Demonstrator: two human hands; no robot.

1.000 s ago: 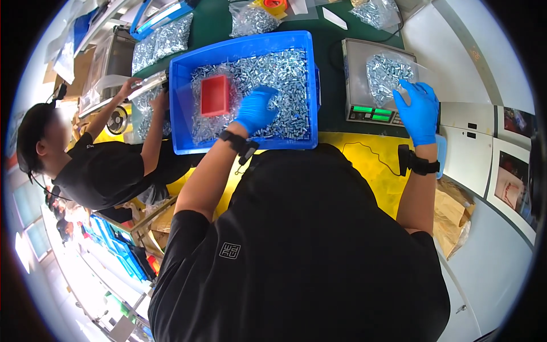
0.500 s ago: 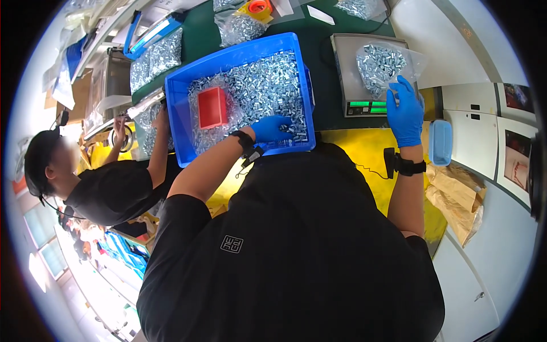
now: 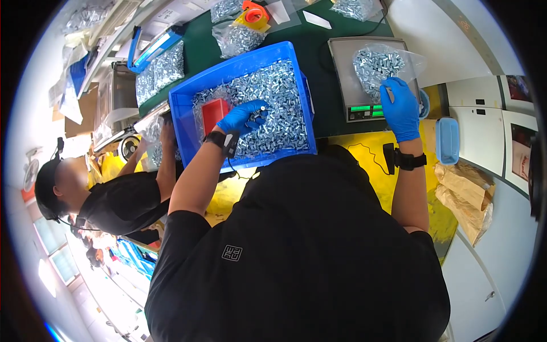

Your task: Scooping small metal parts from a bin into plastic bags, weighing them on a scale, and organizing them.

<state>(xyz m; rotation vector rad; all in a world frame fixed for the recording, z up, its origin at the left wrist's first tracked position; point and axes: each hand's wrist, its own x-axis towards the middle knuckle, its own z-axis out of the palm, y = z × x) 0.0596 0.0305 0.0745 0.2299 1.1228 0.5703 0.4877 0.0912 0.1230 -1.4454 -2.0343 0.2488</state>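
Note:
My gloved left hand [image 3: 241,118] is curled around a few small silver metal fasteners [image 3: 262,108]. It is above the blue bin [image 3: 178,128], which holds a thick layer of the same loose fasteners [image 3: 279,94]. Beside that hand, a red box [image 3: 213,113] rests in the bin, partly hidden by the glove. On the right, a clear plastic bag [image 3: 376,64] of fasteners lies on the weighing scale [image 3: 343,80]. My gloved right hand [image 3: 401,109] has its bent fingers on the bag's near edge; the exact grip is partly hidden.
Filled bags [image 3: 161,71] and a tape dispenser [image 3: 254,17] are on the green tabletop [image 3: 310,60]. At the left a person [image 3: 122,196] works close to the bin. A light blue tray [image 3: 448,141] and brown paper [image 3: 464,191] are at the right.
My left hand has risen from the fasteners near the bin's front and moved left toward the red box, fasteners in its fingers. My right hand's fingers have bent in at the bag.

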